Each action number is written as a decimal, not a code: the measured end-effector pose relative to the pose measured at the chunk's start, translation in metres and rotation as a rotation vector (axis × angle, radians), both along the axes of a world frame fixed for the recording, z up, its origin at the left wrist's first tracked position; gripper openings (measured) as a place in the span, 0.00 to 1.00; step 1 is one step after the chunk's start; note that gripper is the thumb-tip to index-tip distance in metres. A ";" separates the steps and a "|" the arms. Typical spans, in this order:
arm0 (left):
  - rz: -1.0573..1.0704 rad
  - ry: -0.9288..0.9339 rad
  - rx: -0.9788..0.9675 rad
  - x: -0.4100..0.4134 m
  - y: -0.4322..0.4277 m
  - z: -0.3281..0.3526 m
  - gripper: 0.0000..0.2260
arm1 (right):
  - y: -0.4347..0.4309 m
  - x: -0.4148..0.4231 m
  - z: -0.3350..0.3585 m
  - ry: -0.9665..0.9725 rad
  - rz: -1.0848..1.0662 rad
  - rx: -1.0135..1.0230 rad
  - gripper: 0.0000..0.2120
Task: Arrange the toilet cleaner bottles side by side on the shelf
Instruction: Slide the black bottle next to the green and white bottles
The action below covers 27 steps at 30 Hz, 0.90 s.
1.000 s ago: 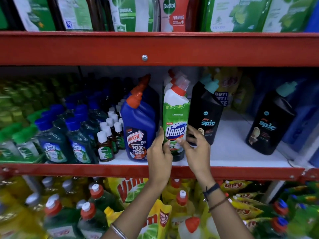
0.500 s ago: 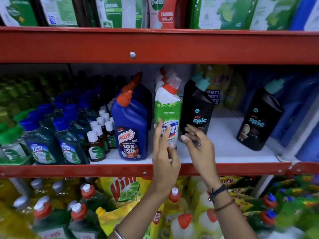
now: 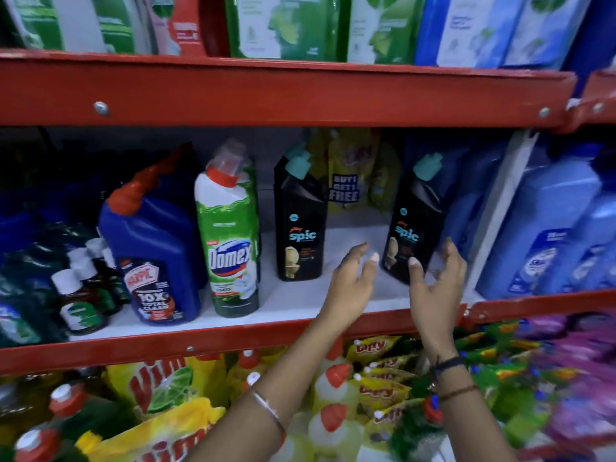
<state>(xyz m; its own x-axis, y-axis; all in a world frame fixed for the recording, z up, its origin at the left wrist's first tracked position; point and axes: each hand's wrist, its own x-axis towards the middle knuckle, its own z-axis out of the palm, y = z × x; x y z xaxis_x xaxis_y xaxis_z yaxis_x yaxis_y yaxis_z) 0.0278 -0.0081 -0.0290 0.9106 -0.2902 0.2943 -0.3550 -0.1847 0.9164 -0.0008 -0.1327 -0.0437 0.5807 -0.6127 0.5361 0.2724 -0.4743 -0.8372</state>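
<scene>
On the white middle shelf [image 3: 300,298] stand a blue Harpic bottle [image 3: 153,258], a green and white Domex bottle [image 3: 230,241] right beside it, and a black Spic bottle [image 3: 300,221] a little further right. A second black Spic bottle [image 3: 416,218] stands apart at the right, with bare shelf between the two. My left hand [image 3: 353,281] hovers open in that gap, holding nothing. My right hand [image 3: 436,278] is open around the lower front of the right Spic bottle, fingers spread on either side, not closed on it.
Small brown Dettol bottles [image 3: 80,301] and dark green bottles crowd the shelf's left. Pale blue bottles [image 3: 550,235] stand at the right behind a white upright. Yellow pouches [image 3: 353,168] sit at the back. Red shelf beams [image 3: 266,95] run above and below. Dish-wash bottles and packets fill the lower shelf.
Both hands have let go of the Domex bottle and moved right to the far Spic bottle. The camera has swung right. The Domex bottle now stands next to the Harpic.
</scene>
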 end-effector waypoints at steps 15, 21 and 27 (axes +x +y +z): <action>-0.094 0.112 -0.021 0.078 -0.061 0.006 0.18 | -0.042 0.041 -0.002 0.082 0.042 -0.032 0.26; 0.006 0.038 0.029 0.062 -0.042 0.010 0.17 | -0.039 0.023 0.009 0.074 0.130 -0.056 0.25; 0.161 -0.105 0.047 0.018 -0.001 0.023 0.16 | -0.016 0.001 0.023 0.008 0.296 -0.064 0.24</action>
